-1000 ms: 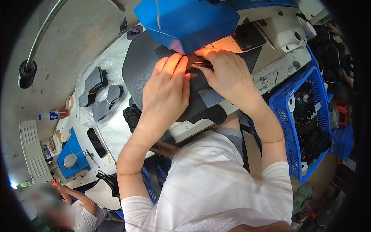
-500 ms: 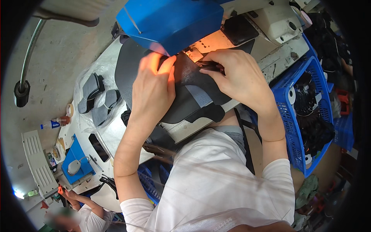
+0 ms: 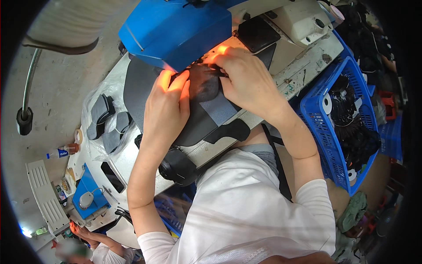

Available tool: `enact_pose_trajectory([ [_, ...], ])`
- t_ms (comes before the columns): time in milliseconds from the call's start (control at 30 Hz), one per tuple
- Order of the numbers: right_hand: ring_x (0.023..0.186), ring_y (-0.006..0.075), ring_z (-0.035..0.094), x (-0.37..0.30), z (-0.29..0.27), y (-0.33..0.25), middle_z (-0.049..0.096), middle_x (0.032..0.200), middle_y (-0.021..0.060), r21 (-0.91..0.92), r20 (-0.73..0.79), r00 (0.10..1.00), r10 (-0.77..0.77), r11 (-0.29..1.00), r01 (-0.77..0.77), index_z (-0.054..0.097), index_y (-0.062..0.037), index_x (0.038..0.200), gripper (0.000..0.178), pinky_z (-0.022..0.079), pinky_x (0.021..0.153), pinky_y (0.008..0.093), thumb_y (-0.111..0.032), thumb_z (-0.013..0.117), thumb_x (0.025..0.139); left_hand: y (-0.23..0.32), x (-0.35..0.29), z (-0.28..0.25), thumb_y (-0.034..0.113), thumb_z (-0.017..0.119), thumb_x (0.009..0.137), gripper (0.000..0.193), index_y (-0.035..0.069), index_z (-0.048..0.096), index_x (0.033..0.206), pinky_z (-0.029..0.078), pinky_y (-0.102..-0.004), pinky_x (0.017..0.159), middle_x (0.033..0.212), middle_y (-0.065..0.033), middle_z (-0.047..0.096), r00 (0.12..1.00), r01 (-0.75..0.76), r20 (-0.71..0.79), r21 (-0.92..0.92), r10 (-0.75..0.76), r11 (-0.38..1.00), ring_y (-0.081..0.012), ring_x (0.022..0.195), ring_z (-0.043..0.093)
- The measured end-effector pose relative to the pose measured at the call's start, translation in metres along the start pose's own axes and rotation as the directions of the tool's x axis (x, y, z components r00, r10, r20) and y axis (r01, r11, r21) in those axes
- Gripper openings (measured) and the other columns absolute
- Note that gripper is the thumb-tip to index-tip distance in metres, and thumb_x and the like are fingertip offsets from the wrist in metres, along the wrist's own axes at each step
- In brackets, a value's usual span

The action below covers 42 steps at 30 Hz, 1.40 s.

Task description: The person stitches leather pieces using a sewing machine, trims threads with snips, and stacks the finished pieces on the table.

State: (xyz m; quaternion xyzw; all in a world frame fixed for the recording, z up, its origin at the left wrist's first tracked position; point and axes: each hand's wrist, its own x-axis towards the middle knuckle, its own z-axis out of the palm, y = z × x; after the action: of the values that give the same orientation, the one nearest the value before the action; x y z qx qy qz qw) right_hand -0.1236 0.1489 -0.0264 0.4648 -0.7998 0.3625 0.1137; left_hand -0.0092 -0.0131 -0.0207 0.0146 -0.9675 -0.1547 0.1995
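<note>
A black and grey sheet-material piece (image 3: 204, 88) lies under the blue machine head (image 3: 180, 33), with a lighter grey patch (image 3: 218, 108) on it. My left hand (image 3: 167, 108) is closed at the piece's left side, its thumb and fingers pinching the dark edge close below the machine head. At the other side, my right hand (image 3: 248, 83) curls its fingers round a dark edge of the same piece. Orange light falls on the fingertips of both hands. The machine head hides the spot where the piece meets the machine.
Left on the white table lies a clear plastic bag (image 3: 94, 136) with dark cut pieces (image 3: 102, 115). A black phone (image 3: 113, 177) lies nearer. A blue basket (image 3: 307, 110) with black items stands right. A metal lamp arm (image 3: 30, 79) hangs far left. Another person's hands (image 3: 81, 233) show lower left.
My right hand has moved left and up, closer to the machine head, and the material's right edge has turned inward. My left hand has shifted slightly down and left in the picture.
</note>
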Motion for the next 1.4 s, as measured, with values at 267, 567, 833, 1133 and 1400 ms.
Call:
enact_pose_trajectory([
  [267, 0.079, 0.034, 0.065, -0.011, -0.006, -0.006, 0.064, 0.089, 0.0128, 0.069, 0.139, 0.988, 0.069, 0.995, -0.079, 0.066, -0.0004, 0.098, 0.024, 0.053, 0.07, 0.0424, -0.003, 0.064, 0.074, -0.009, 0.004, -0.007, 0.003, 0.063, 0.086, 0.023, -0.001, 0.069, 0.108, 0.051, -0.0417, 0.088, 0.111, -0.0164, 0.066, 0.998, -0.017, 0.067, 0.021, 0.015, 1.0, -0.0358, 0.1, 0.063],
  [567, 0.079, 0.0344, 0.066, -0.018, -0.008, -0.003, 0.065, 0.088, 0.0124, 0.097, 0.117, 0.991, 0.07, 0.992, -0.081, 0.069, -0.0008, 0.098, 0.025, 0.054, 0.069, 0.0433, -0.005, 0.065, 0.074, 0.0, 0.001, -0.004, 0.005, 0.066, 0.083, 0.023, -0.005, 0.069, 0.105, 0.05, -0.0404, 0.085, 0.1, -0.0175, 0.065, 0.988, -0.155, -0.016, 0.084, 0.157, 0.984, -0.0343, 0.094, 0.061],
  [833, 0.074, 0.0296, 0.064, -0.018, -0.005, -0.004, 0.063, 0.087, 0.0095, 0.07, 0.12, 0.99, 0.067, 0.995, -0.075, 0.068, -0.0025, 0.099, 0.026, 0.052, 0.068, 0.0386, -0.004, 0.065, 0.074, -0.004, 0.006, -0.01, 0.004, 0.062, 0.087, 0.027, -0.005, 0.066, 0.112, 0.048, -0.0423, 0.09, 0.11, -0.0183, 0.065, 0.991, -0.083, 0.116, 0.126, 0.068, 0.989, -0.0374, 0.101, 0.059],
  [1133, 0.072, 0.0288, 0.064, -0.019, -0.006, -0.003, 0.062, 0.085, 0.0092, 0.083, 0.126, 0.989, 0.072, 0.993, -0.083, 0.068, -0.0021, 0.099, 0.025, 0.052, 0.066, 0.0375, -0.004, 0.065, 0.074, 0.014, -0.003, -0.007, 0.009, 0.065, 0.085, 0.03, -0.01, 0.064, 0.108, 0.048, -0.0399, 0.08, 0.102, -0.0192, 0.061, 0.992, -0.127, 0.015, 0.158, 0.126, 0.979, -0.0338, 0.09, 0.057],
  [1400, 0.08, 0.0328, 0.066, -0.019, -0.007, -0.004, 0.065, 0.089, 0.0108, 0.069, 0.133, 0.989, 0.071, 0.994, -0.081, 0.07, -0.002, 0.097, 0.024, 0.054, 0.069, 0.0423, -0.006, 0.065, 0.074, 0.012, 0.004, -0.008, 0.01, 0.065, 0.085, 0.029, -0.008, 0.065, 0.107, 0.048, -0.0402, 0.079, 0.104, -0.0182, 0.061, 0.995, -0.1, 0.045, 0.199, 0.093, 0.975, -0.0329, 0.091, 0.057],
])
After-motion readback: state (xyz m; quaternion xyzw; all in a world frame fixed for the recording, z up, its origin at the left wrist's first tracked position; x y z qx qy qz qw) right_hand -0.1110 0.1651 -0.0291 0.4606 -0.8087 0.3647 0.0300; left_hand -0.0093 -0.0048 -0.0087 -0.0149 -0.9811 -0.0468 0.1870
